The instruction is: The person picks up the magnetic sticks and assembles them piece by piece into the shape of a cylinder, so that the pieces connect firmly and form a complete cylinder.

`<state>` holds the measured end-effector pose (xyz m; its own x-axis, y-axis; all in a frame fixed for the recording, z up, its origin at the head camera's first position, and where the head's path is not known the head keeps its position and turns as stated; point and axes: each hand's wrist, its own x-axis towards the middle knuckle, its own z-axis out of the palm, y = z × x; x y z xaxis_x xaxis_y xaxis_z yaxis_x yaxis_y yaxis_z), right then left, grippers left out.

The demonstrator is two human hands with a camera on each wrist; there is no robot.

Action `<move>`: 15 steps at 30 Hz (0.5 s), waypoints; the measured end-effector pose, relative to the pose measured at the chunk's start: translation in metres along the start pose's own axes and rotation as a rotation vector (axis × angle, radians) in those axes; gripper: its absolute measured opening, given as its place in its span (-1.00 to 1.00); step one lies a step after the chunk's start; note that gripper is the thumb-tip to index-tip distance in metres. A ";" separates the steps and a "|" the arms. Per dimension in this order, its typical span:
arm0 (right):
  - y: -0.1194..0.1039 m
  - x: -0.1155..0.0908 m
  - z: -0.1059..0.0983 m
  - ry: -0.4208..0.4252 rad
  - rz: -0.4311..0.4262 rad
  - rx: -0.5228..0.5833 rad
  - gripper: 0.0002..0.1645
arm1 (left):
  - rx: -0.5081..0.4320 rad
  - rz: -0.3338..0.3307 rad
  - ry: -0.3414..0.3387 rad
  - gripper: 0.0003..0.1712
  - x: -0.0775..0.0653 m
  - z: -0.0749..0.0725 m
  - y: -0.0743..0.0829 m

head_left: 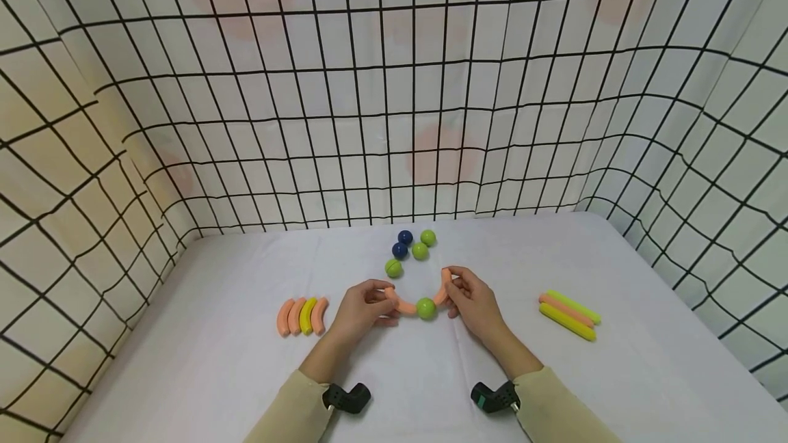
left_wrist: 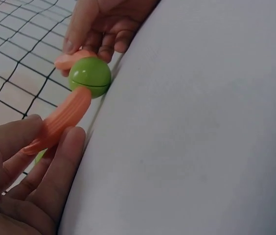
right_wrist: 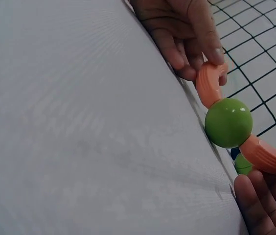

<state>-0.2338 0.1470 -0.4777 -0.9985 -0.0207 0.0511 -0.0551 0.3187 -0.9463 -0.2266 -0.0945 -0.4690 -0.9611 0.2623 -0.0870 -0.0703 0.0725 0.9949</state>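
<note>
A green ball (head_left: 426,308) sits between two curved orange sticks, one joined to each side of it. My left hand (head_left: 368,305) pinches the left curved stick (left_wrist: 62,120) between thumb and fingers, near its outer end. On the other side, my right hand (head_left: 473,299) grips the right curved stick (right_wrist: 264,154) by its far end. Together the sticks and ball form a shallow U just over the white cloth. Another green ball (head_left: 393,268) lies beyond the left hand.
Two dark blue balls (head_left: 400,250) and two more green balls (head_left: 420,251) lie farther back. At left, three curved orange sticks (head_left: 285,318) and a yellow one (head_left: 307,316) form a row. Straight sticks (head_left: 567,322) lie at right. A black grid net (head_left: 394,115) surrounds the back and sides.
</note>
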 end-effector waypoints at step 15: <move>0.000 0.001 -0.004 0.016 0.024 -0.035 -0.55 | 0.135 -0.042 -0.215 -0.71 -0.007 0.001 0.007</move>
<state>-0.2353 0.1511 -0.4758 -0.9994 0.0022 0.0343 -0.0313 0.3517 -0.9356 -0.2205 -0.0947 -0.4614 -0.8783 0.4534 -0.1517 -0.0590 0.2119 0.9755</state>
